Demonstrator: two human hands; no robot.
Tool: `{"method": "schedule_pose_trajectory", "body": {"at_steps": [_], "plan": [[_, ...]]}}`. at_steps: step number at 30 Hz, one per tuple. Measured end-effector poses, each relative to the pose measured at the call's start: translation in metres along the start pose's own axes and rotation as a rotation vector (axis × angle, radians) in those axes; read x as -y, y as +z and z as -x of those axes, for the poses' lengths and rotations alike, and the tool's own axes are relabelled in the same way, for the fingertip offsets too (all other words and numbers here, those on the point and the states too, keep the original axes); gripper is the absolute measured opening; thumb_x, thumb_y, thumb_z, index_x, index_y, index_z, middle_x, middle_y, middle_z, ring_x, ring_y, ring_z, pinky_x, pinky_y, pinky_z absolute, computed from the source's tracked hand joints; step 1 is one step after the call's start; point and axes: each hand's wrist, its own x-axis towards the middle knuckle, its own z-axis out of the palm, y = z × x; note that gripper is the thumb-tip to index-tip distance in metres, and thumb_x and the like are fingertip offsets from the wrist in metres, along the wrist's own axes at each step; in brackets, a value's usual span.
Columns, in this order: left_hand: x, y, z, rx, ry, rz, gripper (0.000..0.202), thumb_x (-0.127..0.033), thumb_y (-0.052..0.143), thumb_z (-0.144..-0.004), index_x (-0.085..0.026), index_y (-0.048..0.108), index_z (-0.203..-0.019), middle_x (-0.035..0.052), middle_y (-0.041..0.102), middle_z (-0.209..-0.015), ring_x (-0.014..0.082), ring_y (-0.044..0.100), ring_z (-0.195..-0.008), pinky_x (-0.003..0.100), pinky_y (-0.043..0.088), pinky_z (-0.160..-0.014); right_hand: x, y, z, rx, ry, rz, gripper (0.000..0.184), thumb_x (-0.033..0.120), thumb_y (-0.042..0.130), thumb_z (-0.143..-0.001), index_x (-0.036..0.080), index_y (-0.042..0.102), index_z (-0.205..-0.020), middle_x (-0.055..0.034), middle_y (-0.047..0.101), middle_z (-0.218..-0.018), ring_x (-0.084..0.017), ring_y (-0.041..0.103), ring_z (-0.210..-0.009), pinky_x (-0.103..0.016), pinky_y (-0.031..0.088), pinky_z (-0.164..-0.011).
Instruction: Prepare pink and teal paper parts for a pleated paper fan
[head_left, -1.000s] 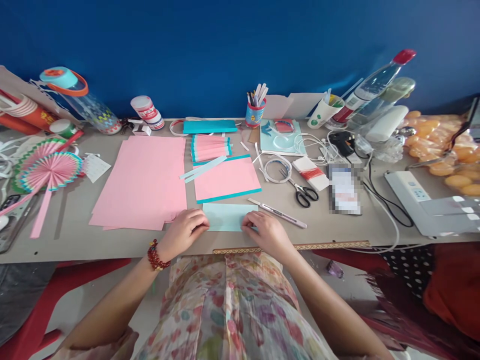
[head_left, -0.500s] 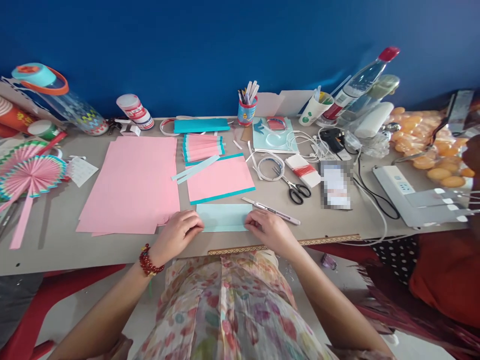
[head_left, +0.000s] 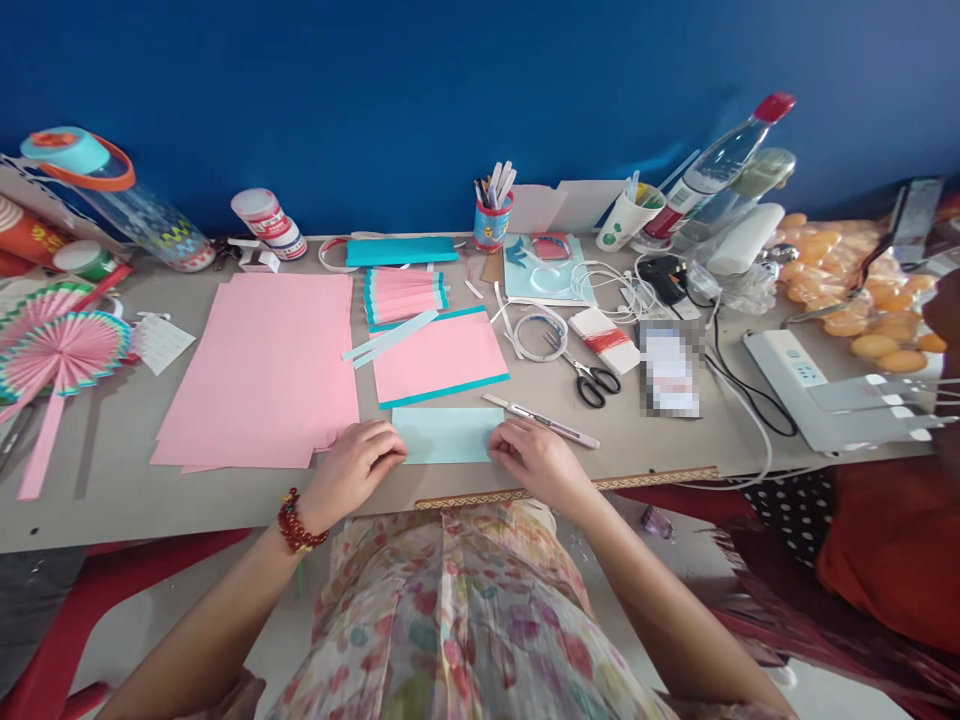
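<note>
A light blue strip of paper (head_left: 448, 436) lies flat near the table's front edge, between my two hands. My left hand (head_left: 363, 462) pinches its left end, thumb and fingers pressed together. At the right end, my right hand (head_left: 528, 455) grips the paper in the same way. Just behind it is a pink sheet with teal edges (head_left: 442, 360), with narrow pale blue strips (head_left: 394, 338) across its upper left corner. A utility knife (head_left: 551, 422) rests right beside my right hand. Left of my left hand are large pink paper sheets (head_left: 262, 370).
Black-handled scissors (head_left: 596, 385), a roll of clear tape (head_left: 541, 335) and red thread on a card (head_left: 606, 340) lie to the right. A power strip (head_left: 795, 370) with cables stands further right. Folded paper fans (head_left: 64, 350) lie at far left. A patterned ruler (head_left: 472, 498) runs along the front edge.
The line along the paper's lower edge, visible half a second ago, no longer shows; the strip looks plain. My hands hold the same ends, almost unmoved.
</note>
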Motion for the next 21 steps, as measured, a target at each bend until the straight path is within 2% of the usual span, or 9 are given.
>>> {"method": "schedule_pose_trajectory", "body": {"at_steps": [6, 11, 14, 18, 21], "plan": [[0.0, 0.0, 0.0, 0.002, -0.007, -0.009, 0.018, -0.027, 0.047, -0.101, -0.021, 0.057, -0.087, 0.0011, 0.061, -0.089, 0.0183, 0.057, -0.085, 0.032, 0.041, -0.077, 0.0, 0.003, 0.004, -0.023, -0.025, 0.035, 0.012, 0.012, 0.054, -0.09, 0.021, 0.057, -0.084, -0.0022, 0.061, -0.08, -0.019, 0.057, -0.08, -0.03, 0.043, -0.073], [0.003, 0.001, 0.003, -0.007, -0.025, 0.0, 0.008, -0.023, 0.048, -0.099, -0.022, 0.056, -0.099, 0.0017, 0.06, -0.097, 0.0176, 0.057, -0.086, 0.031, 0.043, -0.078, -0.004, 0.008, 0.007, -0.051, -0.045, 0.056, 0.01, 0.014, 0.053, -0.093, 0.021, 0.058, -0.09, -0.0044, 0.062, -0.089, -0.02, 0.058, -0.085, -0.032, 0.045, -0.076], [0.006, 0.001, 0.006, -0.03, -0.019, 0.038, 0.011, -0.019, 0.046, -0.099, -0.022, 0.053, -0.107, 0.004, 0.058, -0.105, 0.017, 0.058, -0.087, 0.031, 0.045, -0.08, -0.004, 0.01, 0.009, -0.083, -0.071, 0.068, 0.011, 0.015, 0.051, -0.094, 0.022, 0.059, -0.094, -0.0063, 0.061, -0.096, -0.022, 0.059, -0.09, -0.034, 0.047, -0.08], [0.006, 0.0, 0.008, -0.026, 0.005, 0.021, 0.015, -0.014, 0.044, -0.098, -0.022, 0.051, -0.109, 0.0056, 0.055, -0.113, 0.0162, 0.059, -0.088, 0.031, 0.047, -0.083, -0.003, 0.014, 0.013, -0.12, -0.103, 0.115, 0.014, 0.015, 0.048, -0.096, 0.021, 0.061, -0.094, -0.0068, 0.061, -0.095, -0.022, 0.058, -0.091, -0.036, 0.047, -0.083], [0.003, 0.0, 0.01, -0.041, 0.027, -0.049, 0.017, -0.012, 0.043, -0.097, -0.023, 0.05, -0.109, 0.0061, 0.055, -0.115, 0.0191, 0.059, -0.098, 0.033, 0.047, -0.087, -0.002, 0.016, 0.014, -0.127, -0.116, 0.155, 0.017, 0.014, 0.046, -0.097, 0.021, 0.062, -0.095, -0.007, 0.061, -0.095, -0.022, 0.057, -0.09, -0.037, 0.047, -0.083]]}}
